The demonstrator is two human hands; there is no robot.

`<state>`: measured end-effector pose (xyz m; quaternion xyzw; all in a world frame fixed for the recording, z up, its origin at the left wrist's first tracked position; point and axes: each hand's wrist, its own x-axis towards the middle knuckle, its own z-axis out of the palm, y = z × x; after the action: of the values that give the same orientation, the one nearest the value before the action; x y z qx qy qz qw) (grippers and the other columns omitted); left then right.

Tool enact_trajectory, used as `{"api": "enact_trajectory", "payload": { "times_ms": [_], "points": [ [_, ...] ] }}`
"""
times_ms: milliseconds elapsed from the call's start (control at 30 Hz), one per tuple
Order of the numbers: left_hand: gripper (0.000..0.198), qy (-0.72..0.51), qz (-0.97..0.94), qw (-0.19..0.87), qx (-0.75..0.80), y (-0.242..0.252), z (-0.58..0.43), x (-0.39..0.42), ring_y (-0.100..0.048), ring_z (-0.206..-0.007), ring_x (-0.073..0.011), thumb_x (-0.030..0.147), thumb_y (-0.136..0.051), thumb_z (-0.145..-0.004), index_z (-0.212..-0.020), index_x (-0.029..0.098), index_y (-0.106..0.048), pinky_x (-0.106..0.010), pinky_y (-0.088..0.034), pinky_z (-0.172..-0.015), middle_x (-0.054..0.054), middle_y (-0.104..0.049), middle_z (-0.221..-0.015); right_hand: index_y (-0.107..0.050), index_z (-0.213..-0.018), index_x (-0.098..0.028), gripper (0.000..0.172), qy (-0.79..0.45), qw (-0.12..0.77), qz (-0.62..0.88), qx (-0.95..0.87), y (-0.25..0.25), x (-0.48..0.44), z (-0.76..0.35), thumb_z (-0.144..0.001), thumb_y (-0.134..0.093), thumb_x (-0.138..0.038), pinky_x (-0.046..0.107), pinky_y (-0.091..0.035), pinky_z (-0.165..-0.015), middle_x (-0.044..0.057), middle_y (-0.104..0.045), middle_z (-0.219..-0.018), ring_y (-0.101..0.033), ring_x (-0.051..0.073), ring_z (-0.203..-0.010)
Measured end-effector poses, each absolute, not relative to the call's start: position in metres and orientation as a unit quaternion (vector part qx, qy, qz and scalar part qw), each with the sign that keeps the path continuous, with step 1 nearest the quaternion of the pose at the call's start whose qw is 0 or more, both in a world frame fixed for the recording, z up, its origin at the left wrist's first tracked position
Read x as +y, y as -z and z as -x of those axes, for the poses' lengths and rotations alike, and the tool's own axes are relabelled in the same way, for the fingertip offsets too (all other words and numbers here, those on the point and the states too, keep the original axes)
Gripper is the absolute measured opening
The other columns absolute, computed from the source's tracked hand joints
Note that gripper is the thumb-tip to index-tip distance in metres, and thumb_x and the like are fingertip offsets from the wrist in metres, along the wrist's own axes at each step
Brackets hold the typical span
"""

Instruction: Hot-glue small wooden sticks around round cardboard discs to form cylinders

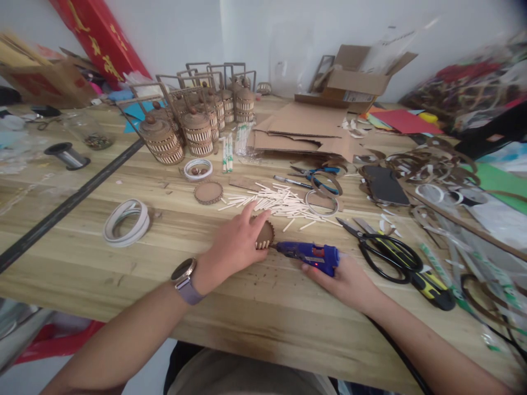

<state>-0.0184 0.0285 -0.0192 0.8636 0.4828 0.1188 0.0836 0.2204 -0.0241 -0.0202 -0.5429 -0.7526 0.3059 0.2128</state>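
Note:
My left hand (234,241), with a watch on its wrist, holds a round brown cardboard base (265,233) against the table, thumb at the near rim and fingers spread over the far side. Short pale sticks stand along the base's near edge. A blue hot glue gun (307,253) with a small red light is gripped in my right hand (349,280), its nozzle at the right side of that rim. Just beyond lies a loose pile of short wooden sticks (280,200). Another round cardboard base (208,192) rests to the left of the pile.
Several finished lidded baskets with handles (197,131) stand at the back. White tape rolls (125,222) lie at left, black-handled scissors (381,258) and a yellow cutter (432,291) at right. Farther off are torn cardboard (300,126), a phone (385,185) and tangled brown strips (432,162).

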Motion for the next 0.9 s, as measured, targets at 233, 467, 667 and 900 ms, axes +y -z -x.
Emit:
{"api": "enact_trajectory", "payload": {
  "times_ms": [233, 467, 667, 900],
  "points": [
    [0.079, -0.111, -0.862, 0.092, 0.486, 0.017, 0.017, 0.028, -0.055, -0.126, -0.0392, 0.031, -0.077, -0.076, -0.145, 0.019, -0.040, -0.049, -0.055, -0.093, -0.021, -0.030, -0.157, -0.072, -0.087, -0.021, 0.030, -0.305, 0.238, 0.576, -0.721, 0.023, -0.026, -0.220, -0.082, -0.056, -0.045, 0.036, -0.056, -0.069, 0.008, -0.075, -0.082, -0.070, 0.026, -0.075],
    [0.080, -0.105, -0.863, 0.092, 0.486, 0.017, 0.018, 0.029, -0.056, -0.124, -0.0386, 0.031, -0.077, -0.076, -0.146, 0.019, -0.039, -0.049, -0.055, -0.094, -0.021, -0.029, -0.157, -0.070, -0.070, -0.017, 0.052, -0.510, 0.240, 0.601, -0.567, 0.008, -0.019, -0.237, -0.073, -0.066, -0.069, 0.028, -0.045, -0.049, 0.005, -0.063, -0.058, -0.054, 0.016, -0.052],
    [0.081, -0.098, -0.862, 0.087, 0.490, 0.017, 0.017, 0.029, -0.055, -0.126, -0.0391, 0.031, -0.077, -0.076, -0.146, 0.020, -0.039, -0.049, -0.054, -0.094, -0.021, -0.030, -0.157, -0.070, -0.075, -0.013, 0.065, -0.702, 0.081, 0.531, -0.467, 0.003, -0.022, -0.233, -0.067, -0.066, -0.077, 0.024, -0.051, -0.054, 0.009, -0.072, -0.075, -0.063, 0.013, -0.056],
    [0.079, -0.096, -0.865, 0.097, 0.483, 0.016, 0.018, 0.029, -0.055, -0.126, -0.0387, 0.031, -0.076, -0.077, -0.145, 0.019, -0.038, -0.049, -0.054, -0.094, -0.022, -0.029, -0.156, -0.064, -0.058, -0.022, 0.053, -0.350, -0.032, 0.573, -0.741, -0.012, -0.017, -0.240, -0.090, -0.049, -0.061, 0.026, -0.036, -0.044, 0.003, -0.064, -0.051, -0.054, 0.015, -0.043]
  ]
}}
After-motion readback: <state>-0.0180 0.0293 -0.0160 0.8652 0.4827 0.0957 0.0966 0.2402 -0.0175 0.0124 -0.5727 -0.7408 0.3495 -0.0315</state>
